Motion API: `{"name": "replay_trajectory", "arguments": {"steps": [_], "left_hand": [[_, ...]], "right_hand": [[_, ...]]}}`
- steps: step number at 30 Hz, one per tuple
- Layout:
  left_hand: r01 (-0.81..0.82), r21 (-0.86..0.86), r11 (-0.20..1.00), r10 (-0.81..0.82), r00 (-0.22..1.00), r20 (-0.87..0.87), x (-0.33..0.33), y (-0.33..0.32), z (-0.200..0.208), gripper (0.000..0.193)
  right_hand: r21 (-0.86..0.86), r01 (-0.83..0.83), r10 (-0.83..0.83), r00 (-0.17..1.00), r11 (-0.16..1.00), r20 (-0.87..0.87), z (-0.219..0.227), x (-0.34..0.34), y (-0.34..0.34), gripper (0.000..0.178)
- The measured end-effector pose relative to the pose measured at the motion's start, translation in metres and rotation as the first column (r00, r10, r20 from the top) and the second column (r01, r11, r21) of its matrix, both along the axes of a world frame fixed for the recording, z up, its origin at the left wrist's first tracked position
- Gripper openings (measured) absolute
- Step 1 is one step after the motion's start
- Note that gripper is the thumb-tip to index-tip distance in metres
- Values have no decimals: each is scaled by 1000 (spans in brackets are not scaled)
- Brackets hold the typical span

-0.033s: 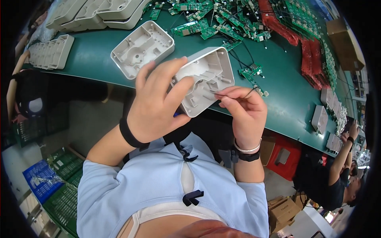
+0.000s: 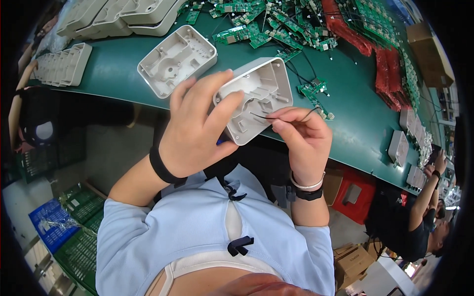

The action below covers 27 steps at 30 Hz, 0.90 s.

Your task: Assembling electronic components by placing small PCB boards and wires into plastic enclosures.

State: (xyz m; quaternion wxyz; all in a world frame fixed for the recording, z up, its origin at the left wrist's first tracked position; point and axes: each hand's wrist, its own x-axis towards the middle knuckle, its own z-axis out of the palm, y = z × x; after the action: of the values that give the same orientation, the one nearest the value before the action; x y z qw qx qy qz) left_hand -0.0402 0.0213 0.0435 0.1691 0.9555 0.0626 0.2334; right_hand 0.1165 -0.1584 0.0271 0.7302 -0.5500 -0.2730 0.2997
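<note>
Head view: your left hand [image 2: 192, 127] has its fingers spread, clamped on the left side of the grey housing [image 2: 257, 92]. Over its interior juts a black wire [image 2: 259, 116], pinched between the fingers of your right hand [image 2: 308, 140]; a green circuit board [image 2: 312, 90] lies just beyond on the worktop [image 2: 355, 133].

Smooth plastic housing [image 2: 266, 92], glossy tabletop [image 2: 358, 133]
</note>
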Motion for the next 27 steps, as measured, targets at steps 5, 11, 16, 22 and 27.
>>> {"name": "replay_trajectory", "arguments": {"steps": [5,11,16,22,27], "left_hand": [[11,-144,990,4,995,101,5,-1,-6,111],[-1,-180,984,17,996,88,4,-3,-6,116],[70,-275,959,-30,989,145,5,-2,-10,108],[144,-394,908,-76,980,184,6,-7,-15,108],[152,-396,906,-79,978,195,7,-6,-18,108]], "right_hand": [[-118,81,-46,961,990,272,1,0,8,12],[-243,118,-19,926,963,376,6,1,15,11],[-171,140,-32,853,975,521,3,-7,22,13],[-66,281,-122,601,957,790,-1,-14,28,15],[-22,295,-140,515,955,846,2,-18,29,14]]}}
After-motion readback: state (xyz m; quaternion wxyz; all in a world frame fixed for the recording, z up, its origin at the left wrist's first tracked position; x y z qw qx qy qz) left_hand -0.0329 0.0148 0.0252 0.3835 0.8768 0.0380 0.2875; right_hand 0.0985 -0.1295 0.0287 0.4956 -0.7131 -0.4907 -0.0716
